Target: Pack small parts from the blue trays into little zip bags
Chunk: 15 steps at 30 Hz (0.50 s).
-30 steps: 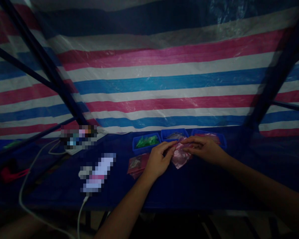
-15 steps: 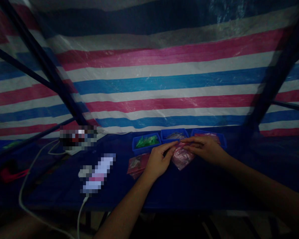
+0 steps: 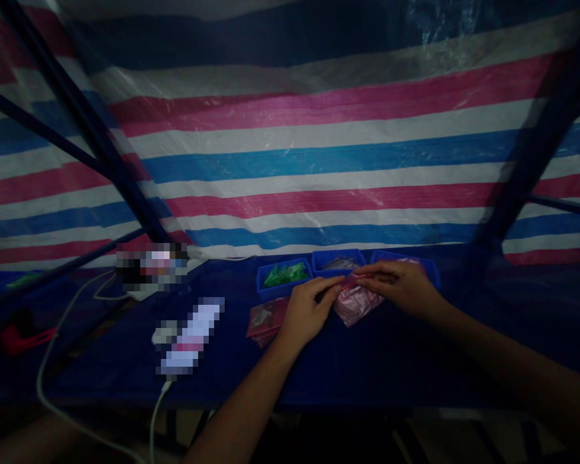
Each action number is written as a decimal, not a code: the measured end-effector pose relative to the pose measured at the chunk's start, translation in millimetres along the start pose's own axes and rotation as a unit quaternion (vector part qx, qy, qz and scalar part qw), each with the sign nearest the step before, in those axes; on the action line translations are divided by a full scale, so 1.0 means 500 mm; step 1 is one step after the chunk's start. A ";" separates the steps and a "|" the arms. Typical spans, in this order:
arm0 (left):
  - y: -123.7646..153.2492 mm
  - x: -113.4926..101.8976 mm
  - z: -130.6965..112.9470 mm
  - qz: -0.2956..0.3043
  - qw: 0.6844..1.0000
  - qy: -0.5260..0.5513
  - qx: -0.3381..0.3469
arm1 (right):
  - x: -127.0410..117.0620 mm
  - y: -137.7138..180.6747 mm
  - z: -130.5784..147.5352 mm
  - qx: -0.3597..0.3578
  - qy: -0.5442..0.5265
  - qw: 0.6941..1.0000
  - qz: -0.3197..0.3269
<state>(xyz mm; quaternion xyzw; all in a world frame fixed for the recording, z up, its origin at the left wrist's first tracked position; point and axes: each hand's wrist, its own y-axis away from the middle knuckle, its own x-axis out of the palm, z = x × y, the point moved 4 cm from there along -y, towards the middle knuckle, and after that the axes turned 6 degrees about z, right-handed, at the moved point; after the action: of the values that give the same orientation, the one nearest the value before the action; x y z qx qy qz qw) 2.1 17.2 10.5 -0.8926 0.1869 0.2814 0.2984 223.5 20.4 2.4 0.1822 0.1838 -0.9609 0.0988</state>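
Between my two hands is a pink see-through plastic bag [image 3: 356, 305], its top edge pinched at both sides. My left hand [image 3: 310, 310] grips the bag's upper left corner with thumb and fingers. On the other side, the fingers of my right hand [image 3: 400, 283] are closed on its upper right edge. What the bag contains is too dim to make out. Beside my left wrist lie pink bags [image 3: 265, 319] in a small pile, partly covered by that hand, with something greyish inside the top one.
Behind my hands stand a blue tray [image 3: 260, 283] of green pieces, a blue tray [image 3: 319, 256] of clear greyish items and a blue tray [image 3: 435, 274] with pink bags. Left are a blurred-out phone [image 3: 193, 338] on a white cable [image 3: 155, 412] and a power strip [image 3: 140, 293].
The pink bag's lower end has swung slightly up and to the right. My right fingers have shifted a little along its top edge; my left hand is nearly still.
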 end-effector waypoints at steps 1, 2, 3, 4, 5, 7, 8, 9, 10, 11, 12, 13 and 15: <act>0.000 0.000 -0.001 0.003 1.000 -0.002 0.004 | -0.001 0.000 0.001 -0.006 0.002 1.000 -0.003; 0.000 0.000 -0.003 0.004 1.000 -0.003 0.007 | -0.002 0.000 0.003 -0.014 0.003 1.000 -0.003; -0.001 -0.001 -0.004 0.004 1.000 -0.004 0.011 | -0.002 0.001 0.007 -0.022 0.005 1.000 0.001; -0.001 -0.002 -0.006 0.003 1.000 -0.003 0.015 | -0.002 0.001 0.011 -0.031 0.009 0.999 0.011; -0.001 -0.003 -0.007 0.002 1.000 -0.002 0.019 | -0.001 0.002 0.017 -0.041 0.017 0.999 0.027; -0.002 -0.005 -0.009 0.000 1.000 0.001 0.024 | 0.002 0.004 0.027 -0.056 0.039 0.996 0.063; -0.002 -0.006 -0.010 -0.002 1.000 0.002 0.024 | 0.004 0.005 0.031 -0.060 0.051 0.994 0.075; -0.002 -0.006 -0.009 -0.004 1.000 0.003 0.022 | 0.004 0.005 0.033 -0.061 0.060 0.993 0.081; -0.002 -0.005 -0.008 -0.006 1.000 0.004 0.019 | 0.004 0.005 0.034 -0.060 0.066 0.993 0.081; -0.002 -0.005 -0.007 -0.009 1.000 0.004 0.015 | 0.003 0.005 0.034 -0.057 0.071 0.993 0.078; -0.002 -0.004 -0.004 -0.014 1.000 0.004 0.009 | 0.001 0.004 0.034 -0.055 0.077 0.993 0.073; -0.002 -0.003 -0.002 -0.019 1.000 0.004 0.003 | -0.001 0.003 0.033 -0.052 0.084 0.993 0.071; -0.001 -0.003 0.004 -0.031 0.999 0.007 -0.012 | -0.012 0.001 0.032 -0.050 0.101 0.991 0.066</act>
<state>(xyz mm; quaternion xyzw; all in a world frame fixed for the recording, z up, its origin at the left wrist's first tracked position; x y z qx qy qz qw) 0.6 18.9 10.3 -0.9036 0.1579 0.2676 0.2948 224.1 14.3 18.3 0.2848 0.2279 -0.9186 0.1522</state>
